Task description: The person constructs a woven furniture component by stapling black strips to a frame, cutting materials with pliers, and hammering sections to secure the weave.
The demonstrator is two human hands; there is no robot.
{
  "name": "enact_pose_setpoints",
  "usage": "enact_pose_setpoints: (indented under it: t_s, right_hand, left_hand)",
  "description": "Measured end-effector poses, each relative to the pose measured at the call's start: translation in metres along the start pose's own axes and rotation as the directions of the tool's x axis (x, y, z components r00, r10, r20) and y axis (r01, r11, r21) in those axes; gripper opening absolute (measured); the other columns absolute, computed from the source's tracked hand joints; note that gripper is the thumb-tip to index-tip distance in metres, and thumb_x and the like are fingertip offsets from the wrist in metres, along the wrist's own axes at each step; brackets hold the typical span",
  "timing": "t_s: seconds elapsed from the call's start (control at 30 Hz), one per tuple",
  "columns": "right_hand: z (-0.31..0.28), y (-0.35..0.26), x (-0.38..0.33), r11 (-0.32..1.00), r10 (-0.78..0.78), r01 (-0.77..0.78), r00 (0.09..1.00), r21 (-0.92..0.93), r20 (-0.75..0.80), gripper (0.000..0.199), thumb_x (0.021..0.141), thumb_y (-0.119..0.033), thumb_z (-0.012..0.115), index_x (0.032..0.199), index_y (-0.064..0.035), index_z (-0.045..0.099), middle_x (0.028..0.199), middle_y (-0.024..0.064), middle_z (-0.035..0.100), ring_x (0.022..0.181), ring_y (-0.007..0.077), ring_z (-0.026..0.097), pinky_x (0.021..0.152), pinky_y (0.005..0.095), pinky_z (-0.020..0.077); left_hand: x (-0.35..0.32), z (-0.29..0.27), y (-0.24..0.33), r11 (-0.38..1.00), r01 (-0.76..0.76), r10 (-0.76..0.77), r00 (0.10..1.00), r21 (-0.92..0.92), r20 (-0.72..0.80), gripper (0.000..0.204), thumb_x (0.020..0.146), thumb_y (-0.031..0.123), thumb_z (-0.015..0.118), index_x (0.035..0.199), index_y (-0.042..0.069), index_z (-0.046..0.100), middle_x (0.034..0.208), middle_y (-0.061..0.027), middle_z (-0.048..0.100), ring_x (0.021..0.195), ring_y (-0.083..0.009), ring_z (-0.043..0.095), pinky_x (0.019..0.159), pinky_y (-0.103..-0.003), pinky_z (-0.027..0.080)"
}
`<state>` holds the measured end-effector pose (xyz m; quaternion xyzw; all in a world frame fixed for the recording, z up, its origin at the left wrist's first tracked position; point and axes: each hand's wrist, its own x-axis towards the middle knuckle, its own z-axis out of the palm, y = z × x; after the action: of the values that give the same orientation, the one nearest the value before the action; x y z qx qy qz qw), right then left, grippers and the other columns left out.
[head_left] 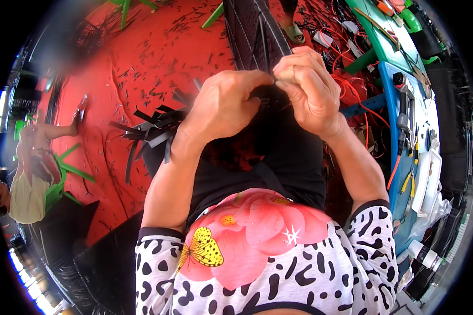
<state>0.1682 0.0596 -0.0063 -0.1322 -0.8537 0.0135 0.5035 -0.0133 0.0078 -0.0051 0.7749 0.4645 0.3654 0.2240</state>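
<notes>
Black woven panel [247,39] sits at 12 o'clock, running away from the person; its near end is right at the hands. Left hand [223,102] reaches it from 8 o'clock, right hand [310,86] from 4 o'clock, tips almost meeting. Right fingers are curled, thumb up against them in what looks like a pinch. Left index points at the right thumb; left thumb sits lower, gap between the two. Can't tell what either has hold of: dark on dark, and partly hidden.

Reads as strip work at the panel's end. To do it well: pin the weave with one hand, draw with the other; no twist, even tension, no sideways yanking. Loose black strips [160,128] fan out at 10 o'clock beside the left hand, so mind snags. Yellow-handled pliers [407,182] lie on the blue worktop [388,86], 3 o'clock, should bare fingers slip.
</notes>
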Motion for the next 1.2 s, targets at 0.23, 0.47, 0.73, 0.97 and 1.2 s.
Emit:
enact_pose_setpoints:
  t_s: [0.23,0.47,0.73,0.97,1.2]
  right_hand:
    - [0.001,0.01,0.012,0.988,0.143,-0.149,0.98,0.038,0.137,0.015,0.074,-0.001,0.068,0.085,-0.0041,0.058,0.085,0.0054,0.062,0.081,0.0264,0.058,0.077,0.0357,0.0432]
    - [-0.015,0.008,-0.002,0.937,0.314,-0.337,0.928,0.096,0.201,0.05,0.07,-0.015,0.076,0.115,-0.0054,0.056,0.104,0.0067,0.063,0.101,0.0276,0.059,0.089,0.0363,0.0455]
    - [-0.005,-0.002,-0.026,0.933,0.351,-0.36,0.92,0.02,0.176,0.044,0.058,-0.004,0.074,0.098,-0.0027,0.055,0.098,0.0113,0.06,0.103,0.0302,0.057,0.088,0.0386,0.0469]
    - [-0.002,-0.004,-0.025,0.957,0.289,-0.287,0.944,-0.039,0.158,0.044,0.056,-0.003,0.073,0.096,-0.0008,0.054,0.095,0.0125,0.059,0.098,0.0305,0.059,0.086,0.0387,0.0481]
    - [0.002,-0.006,-0.025,0.953,0.302,-0.297,0.942,-0.056,0.145,0.043,0.057,-0.002,0.071,0.096,-0.0001,0.054,0.094,0.0141,0.059,0.096,0.0317,0.059,0.085,0.0405,0.0485]
  left_hand:
    - [-0.003,0.004,0.006,0.989,0.015,-0.013,1.0,0.147,-0.019,0.021,0.071,0.007,0.068,0.09,0.002,0.062,0.076,-0.0157,0.061,0.07,-0.0352,0.059,0.06,-0.04,0.045]
    - [-0.004,0.009,0.005,0.966,-0.004,0.028,0.995,0.258,-0.091,0.017,0.072,0.012,0.071,0.081,0.003,0.059,0.07,-0.0135,0.056,0.068,-0.0349,0.058,0.058,-0.043,0.045]
    - [-0.003,0.013,0.004,0.962,-0.016,0.029,0.999,0.272,-0.042,0.014,0.071,0.009,0.069,0.077,0.003,0.058,0.07,-0.0127,0.055,0.068,-0.0333,0.058,0.059,-0.042,0.045]
    - [-0.003,0.011,0.007,0.965,-0.033,0.05,0.997,0.26,-0.057,0.014,0.071,0.008,0.07,0.078,0.002,0.059,0.071,-0.0116,0.057,0.067,-0.0323,0.058,0.058,-0.041,0.045]
    - [0.001,0.01,0.005,0.974,-0.058,0.065,0.998,0.221,-0.026,0.014,0.071,0.006,0.069,0.081,0.002,0.061,0.071,-0.0124,0.056,0.067,-0.0334,0.058,0.058,-0.042,0.045]
